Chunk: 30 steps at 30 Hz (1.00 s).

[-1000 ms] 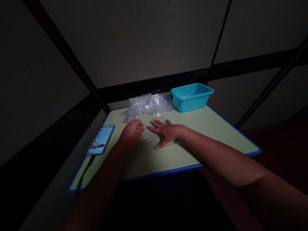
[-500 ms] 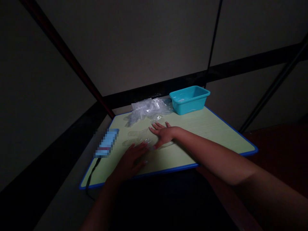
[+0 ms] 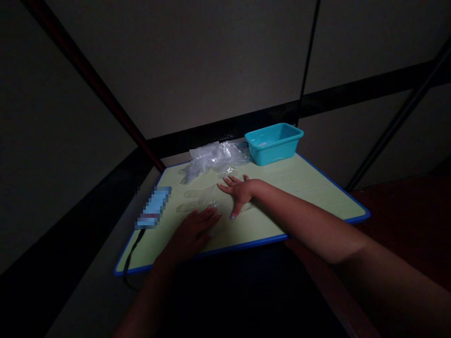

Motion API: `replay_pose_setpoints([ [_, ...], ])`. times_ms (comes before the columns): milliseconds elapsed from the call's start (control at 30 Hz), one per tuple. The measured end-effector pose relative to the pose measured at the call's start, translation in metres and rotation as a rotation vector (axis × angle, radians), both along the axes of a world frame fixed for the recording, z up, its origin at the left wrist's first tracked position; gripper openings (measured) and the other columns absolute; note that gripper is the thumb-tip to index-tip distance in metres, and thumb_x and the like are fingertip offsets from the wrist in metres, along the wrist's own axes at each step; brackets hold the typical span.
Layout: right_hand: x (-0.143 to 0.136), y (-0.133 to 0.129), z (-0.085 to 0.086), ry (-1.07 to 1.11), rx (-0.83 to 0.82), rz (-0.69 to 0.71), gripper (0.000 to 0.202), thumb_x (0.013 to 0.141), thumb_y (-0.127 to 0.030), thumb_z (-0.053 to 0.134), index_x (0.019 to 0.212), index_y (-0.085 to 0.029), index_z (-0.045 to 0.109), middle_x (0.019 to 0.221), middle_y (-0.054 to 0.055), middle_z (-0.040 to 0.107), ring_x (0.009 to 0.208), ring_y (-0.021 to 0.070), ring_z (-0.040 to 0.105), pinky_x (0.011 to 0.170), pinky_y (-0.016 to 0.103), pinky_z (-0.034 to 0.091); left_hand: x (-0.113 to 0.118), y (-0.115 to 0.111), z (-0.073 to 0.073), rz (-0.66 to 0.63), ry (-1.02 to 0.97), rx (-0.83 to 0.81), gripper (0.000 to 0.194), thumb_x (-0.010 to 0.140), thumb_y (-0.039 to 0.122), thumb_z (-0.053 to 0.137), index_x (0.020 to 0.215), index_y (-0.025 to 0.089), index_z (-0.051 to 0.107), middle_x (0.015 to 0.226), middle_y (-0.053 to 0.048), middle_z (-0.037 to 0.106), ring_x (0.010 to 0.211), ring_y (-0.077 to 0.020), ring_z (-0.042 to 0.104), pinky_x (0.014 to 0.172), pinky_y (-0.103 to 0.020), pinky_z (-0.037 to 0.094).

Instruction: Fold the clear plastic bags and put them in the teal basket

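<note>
One pale green table [image 3: 310,188] with a blue edge takes up the middle, against a dark wall. Far right on it: turquoise basin [image 3: 275,154], upright, with a small pale bit inside, too small to identify. Just left of the basin, far side: crumpled bundle of clear plastic [image 3: 214,159], in a loose heap, neither hand on it. Near side of that, mid-table: clear glove-shaped piece [image 3: 202,197], laid out on the tabletop, finger-like strips pointing left. Right hand [image 3: 241,191] is palm down, fingers and thumb spread wide, over the right part of the piece; no grip on anything. Left hand [image 3: 192,232], nearer and in shadow, is also palm down, fingers a little apart, tips at the piece's near edge; nothing pinched that I can see. Progress, as I judge it: partway. This one piece is mostly laid out, strips extended; wrinkles between the hands look unfinished. Bundle isn't spread; can't tell if it's done stock or waiting. Far left: phone [image 3: 154,207], screen blurred out, dark cord [image 3: 131,256] hanging off the near left edge.
</note>
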State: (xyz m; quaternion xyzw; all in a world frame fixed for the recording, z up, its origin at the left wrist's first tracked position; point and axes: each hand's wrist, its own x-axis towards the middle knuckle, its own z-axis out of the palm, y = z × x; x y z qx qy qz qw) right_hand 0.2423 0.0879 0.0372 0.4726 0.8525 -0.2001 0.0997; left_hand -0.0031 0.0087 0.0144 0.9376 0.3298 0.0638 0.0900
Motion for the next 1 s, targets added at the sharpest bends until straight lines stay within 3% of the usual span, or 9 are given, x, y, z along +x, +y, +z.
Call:
replay_pose_setpoints([
  [400,0.013,0.004,0.006,-0.170,-0.016,-0.001,0.144,0.038,-0.064,0.078,0.145,-0.027,-0.010,0.151,0.013,-0.019,0.135,0.0428,-0.015,0.099,0.070,-0.002,0.000,0.001,0.000,0.012,0.016,-0.001,0.047,0.093,0.046,0.034,0.138,0.031,0.039,0.146,-0.004,0.036,0.135,-0.0225,0.031,0.109,-0.050,0.021],
  [767,0.038,-0.016,0.017,-0.151,-0.050,-0.115,0.141,0.040,-0.062,0.079,0.145,-0.028,-0.009,0.151,0.013,-0.019,0.134,0.0418,-0.018,0.095,0.073,-0.002,0.003,0.003,-0.002,0.036,-0.004,-0.023,0.045,0.093,0.045,0.035,0.133,0.029,0.045,0.144,-0.006,0.039,0.134,-0.0250,0.034,0.107,-0.056,0.022],
  [833,0.045,-0.027,0.019,-0.110,-0.013,-0.151,0.135,0.046,-0.062,0.077,0.146,-0.028,-0.008,0.151,0.013,-0.018,0.135,0.0401,-0.017,0.097,0.072,-0.001,0.003,0.004,-0.004,0.026,-0.013,-0.016,0.045,0.093,0.047,0.035,0.134,0.030,0.045,0.144,-0.006,0.039,0.134,-0.0253,0.032,0.107,-0.056,0.023],
  [900,0.045,-0.042,0.021,0.016,0.041,-0.181,0.120,0.060,-0.065,0.067,0.147,-0.026,-0.005,0.151,0.012,-0.017,0.136,0.0373,-0.015,0.100,0.068,0.001,0.002,0.006,-0.006,0.018,-0.035,0.025,0.048,0.092,0.049,0.036,0.136,0.029,0.042,0.145,-0.006,0.037,0.137,-0.0264,0.027,0.107,-0.057,0.021],
  [1000,0.028,-0.068,0.018,0.211,0.167,-0.239,0.074,0.089,-0.061,0.026,0.148,-0.025,0.000,0.153,0.007,-0.011,0.139,0.0290,-0.011,0.103,0.064,-0.001,0.001,0.006,-0.009,0.075,-0.085,0.138,0.054,0.091,0.050,0.038,0.139,0.025,0.037,0.147,-0.009,0.033,0.139,-0.0279,0.020,0.108,-0.059,0.016],
])
